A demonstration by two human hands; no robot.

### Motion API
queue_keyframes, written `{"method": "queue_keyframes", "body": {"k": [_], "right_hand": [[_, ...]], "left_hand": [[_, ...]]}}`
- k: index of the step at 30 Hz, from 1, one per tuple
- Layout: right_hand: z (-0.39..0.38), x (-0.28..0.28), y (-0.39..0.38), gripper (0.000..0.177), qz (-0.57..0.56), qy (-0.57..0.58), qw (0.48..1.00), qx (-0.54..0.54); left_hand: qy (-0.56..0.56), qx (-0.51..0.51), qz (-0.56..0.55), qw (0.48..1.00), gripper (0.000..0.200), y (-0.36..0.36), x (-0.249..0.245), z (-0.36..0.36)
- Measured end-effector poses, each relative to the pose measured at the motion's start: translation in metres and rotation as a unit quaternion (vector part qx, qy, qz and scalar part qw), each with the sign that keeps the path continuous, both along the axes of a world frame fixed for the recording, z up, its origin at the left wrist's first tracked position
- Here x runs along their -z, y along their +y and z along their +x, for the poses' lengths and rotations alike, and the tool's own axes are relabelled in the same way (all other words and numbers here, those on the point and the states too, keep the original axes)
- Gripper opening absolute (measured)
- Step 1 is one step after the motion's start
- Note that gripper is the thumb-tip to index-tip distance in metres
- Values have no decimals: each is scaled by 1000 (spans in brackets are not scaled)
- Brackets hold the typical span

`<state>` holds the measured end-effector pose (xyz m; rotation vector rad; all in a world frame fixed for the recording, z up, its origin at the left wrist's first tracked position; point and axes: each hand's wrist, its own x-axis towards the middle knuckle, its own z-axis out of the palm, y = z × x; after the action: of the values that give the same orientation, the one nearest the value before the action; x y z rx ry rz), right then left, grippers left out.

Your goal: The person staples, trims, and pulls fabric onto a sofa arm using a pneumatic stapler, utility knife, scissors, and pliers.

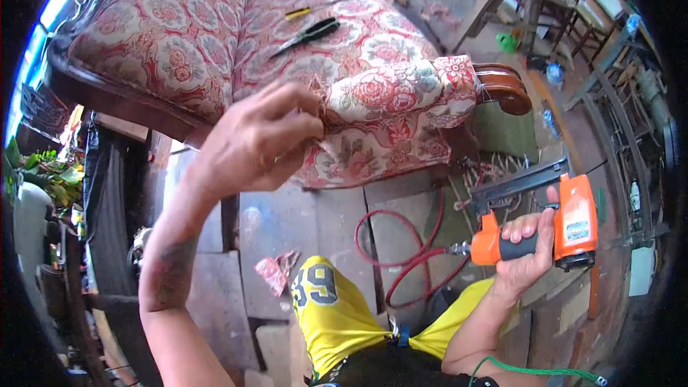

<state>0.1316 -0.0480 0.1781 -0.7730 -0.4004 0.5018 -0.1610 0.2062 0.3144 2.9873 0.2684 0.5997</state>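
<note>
my left hand (261,140) is up against the near front edge of the sofa (179,36), fingers drawn together and pinching the floral fabric (380,93) where it folds over the arm. the thumb and fingertips meet right at the cloth edge. i cannot tell how much cloth is caught between them.

my right hand (527,258) is lower and to the right, well apart from the sofa, wrapped tight around the black grip of an orange staple gun (577,218). its dark magazine points left and far, towards the sofa. a red air hose (401,258) runs from the gun's base and loops on the floor (287,215) between my knees and the sofa.

on the sofa seat, further away, lie black scissors (308,34), and just beyond them a small yellow-handled tool (297,12). the bare wooden scroll (505,86) of the arm sticks out to the right of the fabric. a scrap of the same cloth (276,269) lies on the floor near my left forearm.
</note>
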Motion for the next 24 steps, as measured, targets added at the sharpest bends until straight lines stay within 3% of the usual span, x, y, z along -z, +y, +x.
{"method": "queue_keyframes", "body": {"k": [3, 4, 6, 9, 10, 12, 14, 15, 17, 20, 22, 24], "right_hand": [[-2, -33, 4, 46, -50, 8, 998, -48], [-7, -54, 2, 31, -61, 23, 994, -90], [-12, -85, -8, 14, -123, 3, 978, -168], [-29, -119, -30, 19, -238, 26, 941, -238], [-38, -140, -31, 18, -270, 81, 927, -246], [-56, -160, -39, 15, -412, 19, 882, -227], [-71, -162, -45, 15, -424, -13, 864, -271], [-79, -168, -41, 18, -455, -170, 840, -241], [-97, -197, -21, 20, -467, -118, 842, -245], [-133, -217, 9, 15, -499, -109, 829, -226], [-170, -223, 20, 15, -508, -123, 829, -199], [-215, -228, 31, 22, -546, -101, 817, -159]], "left_hand": [[-71, -3, 61, 996, 34, 9, 35, -13], [-83, -11, 60, 995, 39, 8, 41, -15], [-61, -26, 39, 997, 36, 3, 40, -16], [-53, -59, -65, 995, 31, -11, 21, -8], [-41, -57, -84, 994, 31, -14, 17, -10], [-2, -70, -141, 988, 28, -11, 10, -9], [4, -76, -144, 987, 24, -12, 0, -3], [-24, -148, -181, 972, 23, -9, 6, 1], [-45, -281, -299, 911, 23, -6, 3, 15], [-128, -237, -322, 908, 29, 9, 2, 18], [-111, -184, -297, 931, 33, 23, 9, 7], [-74, -249, -578, 774, 36, 29, 18, 3]]}}
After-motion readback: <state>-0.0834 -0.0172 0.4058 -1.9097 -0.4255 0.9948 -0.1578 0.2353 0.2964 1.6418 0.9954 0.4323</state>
